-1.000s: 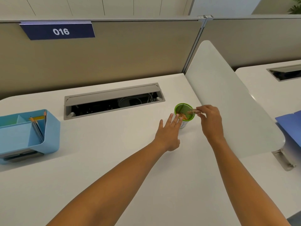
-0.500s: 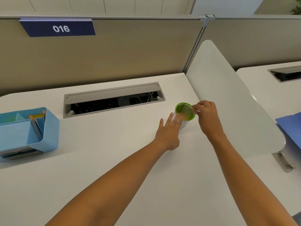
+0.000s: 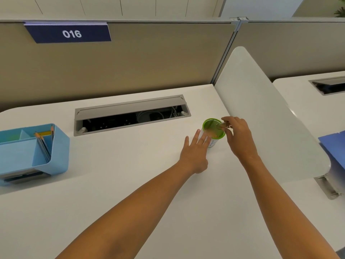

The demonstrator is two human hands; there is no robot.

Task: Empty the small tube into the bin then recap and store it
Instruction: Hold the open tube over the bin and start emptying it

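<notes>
A small green-rimmed bin [image 3: 208,122] stands on the white desk [image 3: 130,184], with brownish shavings inside. My right hand [image 3: 239,137] pinches a small clear tube [image 3: 225,125] and tips it, mouth down, over the bin's right rim; motion blur hides the tube's end. My left hand [image 3: 196,152] lies with spread fingers against the bin's left side, fingertips touching its white wall. The tube's cap is not visible.
A light blue desk organiser [image 3: 56,146] holding pencils sits at the left. A grey cable hatch [image 3: 130,113] lies open behind the bin. A white divider panel [image 3: 261,118] rises right of the bin. A blue folder [image 3: 334,144] lies on the neighbouring desk.
My right hand has tilted the tube further down into the bin. The left hand stays against the bin's side.
</notes>
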